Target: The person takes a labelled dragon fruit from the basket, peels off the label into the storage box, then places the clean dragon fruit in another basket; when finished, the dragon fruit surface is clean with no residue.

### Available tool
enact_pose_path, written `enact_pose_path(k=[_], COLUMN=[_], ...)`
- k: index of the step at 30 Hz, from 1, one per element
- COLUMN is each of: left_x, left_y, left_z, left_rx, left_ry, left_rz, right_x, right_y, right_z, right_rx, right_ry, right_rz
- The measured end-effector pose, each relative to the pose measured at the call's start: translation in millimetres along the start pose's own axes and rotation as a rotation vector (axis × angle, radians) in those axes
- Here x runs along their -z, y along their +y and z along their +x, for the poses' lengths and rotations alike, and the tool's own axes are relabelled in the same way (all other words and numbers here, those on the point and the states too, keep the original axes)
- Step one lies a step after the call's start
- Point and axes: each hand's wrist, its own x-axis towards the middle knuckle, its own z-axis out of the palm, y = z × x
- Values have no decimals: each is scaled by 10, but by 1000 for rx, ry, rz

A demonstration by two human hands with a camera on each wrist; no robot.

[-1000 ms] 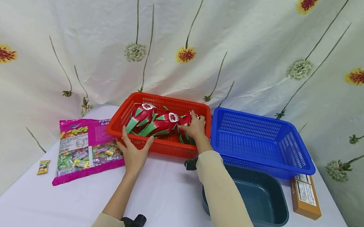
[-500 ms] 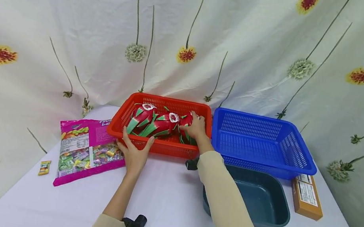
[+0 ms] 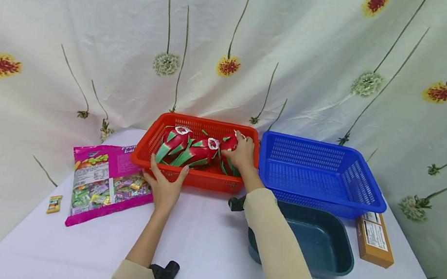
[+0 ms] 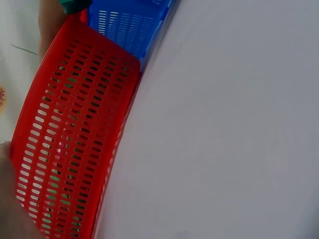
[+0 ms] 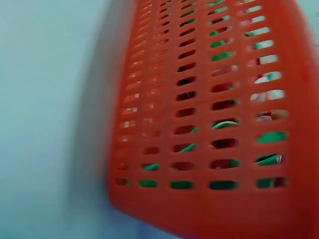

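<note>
In the head view a red plastic basket (image 3: 198, 182) holds several red dragon fruits with green scales. One dragon fruit (image 3: 176, 139) lies at the left, another (image 3: 200, 154) in the middle. My right hand (image 3: 243, 157) grips the dragon fruit (image 3: 229, 143) at the right end, thumb on its left side and fingers over its top. My left hand (image 3: 167, 192) holds the front of the basket near its left corner, thumb and forefinger spread over the rim. Through the slots of the basket wall (image 5: 219, 206), the right wrist view shows bits of green and red.
A blue basket (image 3: 303, 177) stands right beside the red one. In front of it is a dark green tub (image 3: 321, 245), partly behind my right sleeve. An orange-brown box (image 3: 375, 239) lies far right. At left lie a pink candy bag (image 3: 109, 184) and one small yellow candy (image 3: 54, 204).
My right hand has risen slightly, and the right-hand dragon fruit has shifted up a little with it. My left hand stays on the basket's front rim.
</note>
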Motion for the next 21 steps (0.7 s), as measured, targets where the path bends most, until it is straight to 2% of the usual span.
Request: enact_pose_path(k=[4, 10, 14, 18, 21], left_x=[-19, -7, 5, 3, -4], left_y=[-10, -38, -32, -14, -6], left_z=[11, 84, 103, 91, 74], left_rx=[-12, -34, -24, -6, 6], left_ry=[-2, 16, -3, -27, -45], left_rz=[-4, 3, 22, 40, 59], right_x=[187, 600, 898, 1129, 1249], right_y=[-45, -259, -378, -402, -397], right_z=[-43, -166, -395, -695, -992], right_rx=[56, 216, 310, 400, 456], right_ry=[77, 157, 204, 251, 223], right_rz=[40, 155, 256, 330, 336])
